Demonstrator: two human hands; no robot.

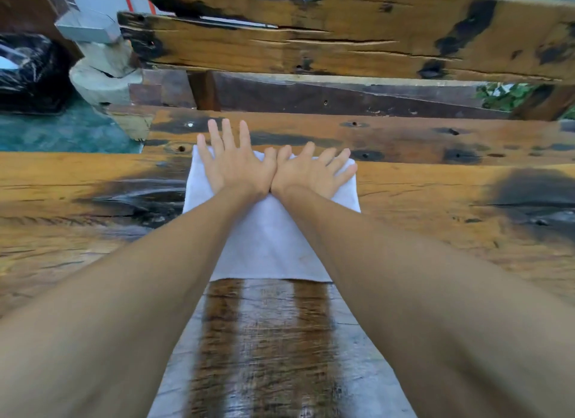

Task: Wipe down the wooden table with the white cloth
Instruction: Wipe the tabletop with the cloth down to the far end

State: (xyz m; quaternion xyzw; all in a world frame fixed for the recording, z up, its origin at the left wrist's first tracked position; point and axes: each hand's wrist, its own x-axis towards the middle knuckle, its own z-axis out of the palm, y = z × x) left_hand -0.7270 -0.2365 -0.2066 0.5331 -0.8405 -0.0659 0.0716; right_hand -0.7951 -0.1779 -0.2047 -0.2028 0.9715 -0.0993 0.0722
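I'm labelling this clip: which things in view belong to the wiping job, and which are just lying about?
In the job:
white cloth
wooden table
left hand and right hand, both pressed flat on the cloth

Lying about:
black bag
wooden bench back
green plants

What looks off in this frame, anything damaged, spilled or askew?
Nothing spilled or askew. The wooden table is weathered, with black patches, cracks and holes. The white cloth lies flat under the left hand and right hand; streaky wet bands show on the wood nearer the camera.
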